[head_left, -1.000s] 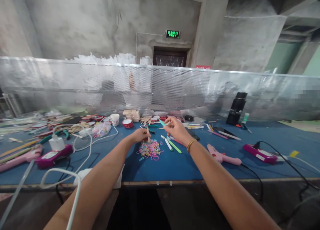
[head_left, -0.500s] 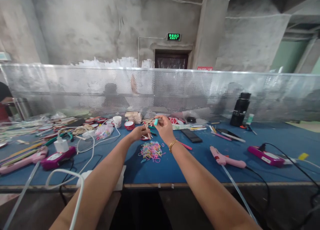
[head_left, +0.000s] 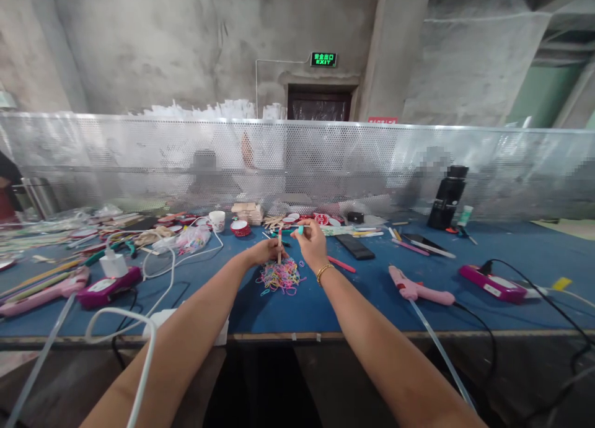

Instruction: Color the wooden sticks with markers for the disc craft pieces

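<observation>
My left hand (head_left: 266,253) is closed around a flat wooden stick (head_left: 279,248), held upright with a reddish upper end. Just to its right, my right hand (head_left: 313,243) pinches a small turquoise piece (head_left: 300,230); its kind is too small to make out. A thin pale line shows beside that piece. The two hands are apart, close to each other above the blue table. Below the left fingers lies a loose pile of coloured rubber bands (head_left: 281,278), which the stick's lower end overlaps in view. A gold bracelet (head_left: 324,272) circles my right wrist.
Pink glue guns (head_left: 418,290) lie on both sides, with purple power units (head_left: 493,287) and trailing cables. A phone-like black slab (head_left: 355,246), a red pen-like stick (head_left: 341,264), red tins (head_left: 240,228), a paper cup (head_left: 217,222) and a black bottle (head_left: 449,199) stand or lie around.
The wooden stick has turned more upright in my left hand, which sits slightly lower over the rubber bands. My right hand has shifted a little right with the turquoise piece. The view has tilted slightly down.
</observation>
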The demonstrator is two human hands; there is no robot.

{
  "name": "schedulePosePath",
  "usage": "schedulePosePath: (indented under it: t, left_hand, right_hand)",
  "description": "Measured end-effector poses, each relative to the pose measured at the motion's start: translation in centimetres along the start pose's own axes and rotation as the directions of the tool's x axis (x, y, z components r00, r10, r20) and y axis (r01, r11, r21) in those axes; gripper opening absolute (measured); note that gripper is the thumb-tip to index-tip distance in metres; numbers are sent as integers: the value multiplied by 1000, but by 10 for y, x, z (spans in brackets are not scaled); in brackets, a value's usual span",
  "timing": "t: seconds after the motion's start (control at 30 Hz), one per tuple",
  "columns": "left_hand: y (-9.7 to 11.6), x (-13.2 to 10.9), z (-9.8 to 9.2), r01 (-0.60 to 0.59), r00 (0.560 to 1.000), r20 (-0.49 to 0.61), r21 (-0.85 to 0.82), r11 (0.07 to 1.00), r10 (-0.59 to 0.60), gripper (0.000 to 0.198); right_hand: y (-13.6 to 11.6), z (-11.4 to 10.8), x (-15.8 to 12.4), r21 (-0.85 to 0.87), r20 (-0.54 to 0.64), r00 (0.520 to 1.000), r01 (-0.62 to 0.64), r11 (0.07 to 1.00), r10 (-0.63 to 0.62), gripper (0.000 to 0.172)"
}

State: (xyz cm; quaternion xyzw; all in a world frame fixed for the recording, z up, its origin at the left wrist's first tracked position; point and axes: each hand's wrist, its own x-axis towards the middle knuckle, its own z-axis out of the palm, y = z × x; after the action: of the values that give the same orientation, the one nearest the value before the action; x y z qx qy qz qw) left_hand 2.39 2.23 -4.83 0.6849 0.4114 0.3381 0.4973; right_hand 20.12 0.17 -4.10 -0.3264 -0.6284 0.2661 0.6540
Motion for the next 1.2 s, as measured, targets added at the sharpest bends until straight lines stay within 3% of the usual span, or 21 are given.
schedulePosePath:
  t: [0.1,0.3,0.4,0.53,0.73,0.87,1.0,1.2]
  left_hand:
    - [7,-7,-7,24,1000,17,-25,999,-24,46]
    - [15,-17,-16,2,978,-206,111,994,21,35]
    - [10,-16,-9,19,964,-264,167,986,26,29]
    - [-1,-9,1,9,958,-282,227,974,57,24]
    - [-13,1,2,-5,940,-324,308,951,110,25]
    - [-19,6,3,-53,950,-285,258,965,128,22]
    - [-25,8,0,-37,939,-329,177,983,94,20]
    - [-21,0,-6,11,950,-312,61,998,9,27]
  right_hand:
    - [-1,3,-2,58,-19,999,38,998,-37,22]
    - [-4,6,-5,79,-96,995,24,997,-16,25]
    - [-1,9,-7,108,-56,998,1,994,5,29]
    - [7,15,-11,120,4,999,-40,992,40,18]
    - [16,19,-19,8,93,995,41,999,-41,14]
    - [20,20,-21,-18,65,995,71,997,-70,14]
    - [21,20,-22,-70,34,994,105,992,-102,15]
    - [16,21,-23,-187,90,982,180,966,-165,14]
